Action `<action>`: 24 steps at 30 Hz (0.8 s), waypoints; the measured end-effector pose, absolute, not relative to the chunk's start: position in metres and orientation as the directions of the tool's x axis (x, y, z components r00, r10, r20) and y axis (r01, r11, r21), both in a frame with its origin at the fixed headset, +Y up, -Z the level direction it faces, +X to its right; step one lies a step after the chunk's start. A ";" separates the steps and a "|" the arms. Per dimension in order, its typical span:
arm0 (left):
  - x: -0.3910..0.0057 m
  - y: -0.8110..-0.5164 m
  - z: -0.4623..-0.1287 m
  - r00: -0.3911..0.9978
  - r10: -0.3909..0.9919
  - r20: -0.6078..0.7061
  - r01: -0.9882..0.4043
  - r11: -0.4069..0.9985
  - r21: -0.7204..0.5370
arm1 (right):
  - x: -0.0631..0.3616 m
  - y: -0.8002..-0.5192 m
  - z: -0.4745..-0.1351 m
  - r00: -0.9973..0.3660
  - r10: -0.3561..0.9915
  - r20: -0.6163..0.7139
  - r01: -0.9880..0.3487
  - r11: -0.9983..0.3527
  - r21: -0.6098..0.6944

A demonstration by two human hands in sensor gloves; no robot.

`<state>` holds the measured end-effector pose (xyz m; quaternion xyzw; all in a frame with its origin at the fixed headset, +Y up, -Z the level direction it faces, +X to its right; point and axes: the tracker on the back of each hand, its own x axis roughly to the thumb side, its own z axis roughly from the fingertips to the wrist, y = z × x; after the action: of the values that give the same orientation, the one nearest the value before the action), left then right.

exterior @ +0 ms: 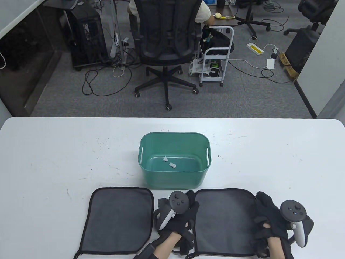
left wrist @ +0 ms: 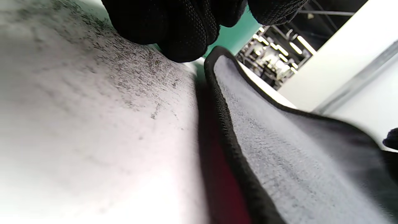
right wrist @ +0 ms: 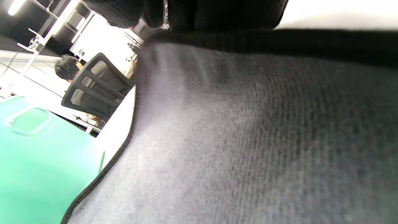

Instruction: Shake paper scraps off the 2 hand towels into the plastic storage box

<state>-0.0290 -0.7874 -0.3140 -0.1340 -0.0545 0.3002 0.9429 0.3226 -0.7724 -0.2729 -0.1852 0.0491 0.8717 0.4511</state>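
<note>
Both grey towels lie flat, scrap-free, on the surface near the green storage box [exterior: 173, 159]: right towel [exterior: 225, 221] sits between left hand [exterior: 175, 215] and right hand [exterior: 272, 221], fingers resting at its side edges, neither gripping; left towel [exterior: 118, 220] untouched.

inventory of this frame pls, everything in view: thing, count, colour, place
hand towels: 2, grey with black trim, flat at the table's near edge; left towel, right towel
plastic storage box: 1, green, table centre, just behind the towels
paper scraps: 2 seen, white, on the box floor; none visible on either towel
table: 1, white, scuffed
office chair: 1, black, on the floor beyond the table, a seated person mostly hidden behind it
cart: 1, white, right of the chair
left hand: black glove, grey tracker, between the towels at the right towel's left edge
right hand: black glove, grey tracker, at the right towel's right edge
</note>
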 end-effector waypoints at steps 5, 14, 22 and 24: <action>-0.034 -0.783 -0.309 0.781 0.621 0.064 -0.587 0.766 -0.263 | 0.322 -0.771 -0.268 -0.561 0.751 -0.349 -0.781 -0.620 -0.078; -0.045 -0.753 -0.304 0.809 0.560 0.177 -0.528 0.826 -0.198 | 0.306 -0.756 -0.268 -0.646 0.718 -0.259 -0.735 -0.676 -0.044; -0.081 -0.701 -0.302 0.849 0.458 0.265 -0.458 0.887 -0.065 | 0.271 -0.717 -0.279 -0.721 0.685 -0.106 -0.687 -0.726 -0.016; -0.097 -0.689 -0.301 0.874 0.410 0.260 -0.421 0.907 -0.014 | 0.259 -0.705 -0.284 -0.738 0.671 -0.066 -0.672 -0.740 -0.003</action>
<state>-0.0974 -0.6888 -0.3006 0.0215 -0.1295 0.2145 0.9679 0.2588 -0.7054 -0.2841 -0.0315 0.0107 0.9322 0.3603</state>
